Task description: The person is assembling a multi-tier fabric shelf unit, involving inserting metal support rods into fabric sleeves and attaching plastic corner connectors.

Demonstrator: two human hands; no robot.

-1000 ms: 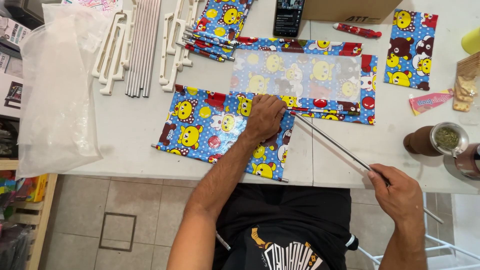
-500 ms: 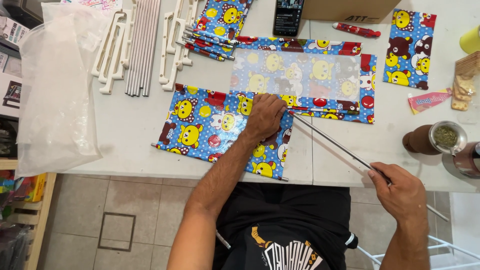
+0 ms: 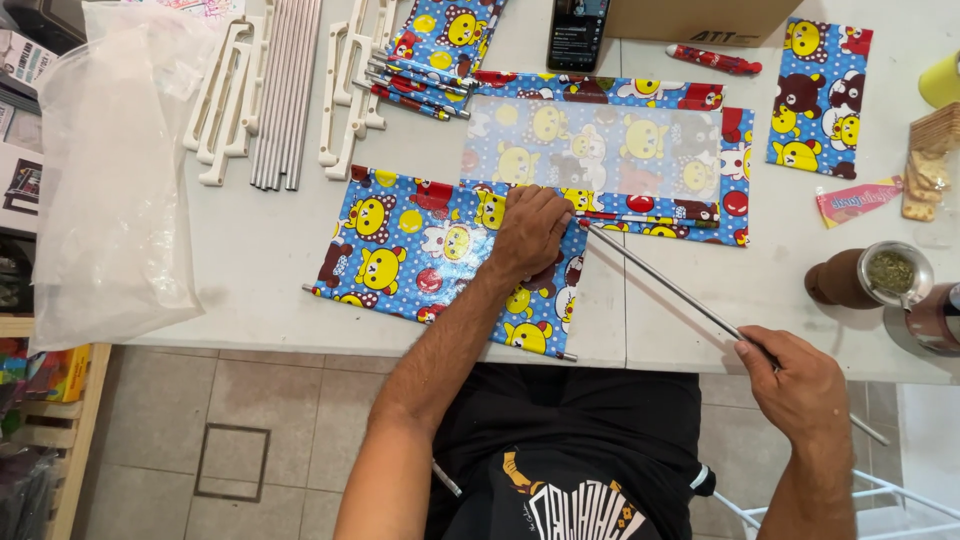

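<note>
A blue cartoon-print fabric panel [image 3: 410, 250] lies flat near the front edge of the white table [image 3: 260, 270]. My left hand [image 3: 530, 232] presses down on its upper right corner, fingers curled over the hem. My right hand [image 3: 795, 380] grips the near end of a thin grey metal rod [image 3: 665, 285]. The rod runs diagonally up and left, and its far tip meets the fabric hem beside my left hand. A second rod end pokes out of the panel's bottom hem [image 3: 566, 355].
A bigger printed panel with a clear window [image 3: 600, 145] lies behind. Loose metal rods [image 3: 285, 90], white plastic frames [image 3: 225, 100], a clear plastic bag [image 3: 110, 180], a phone [image 3: 578, 30], a cardboard box [image 3: 700, 15], a mate cup [image 3: 880, 275] and crackers [image 3: 930, 165] surround it.
None to speak of: both hands, the rod and the fabric stay in nearly the same places across the frames.
</note>
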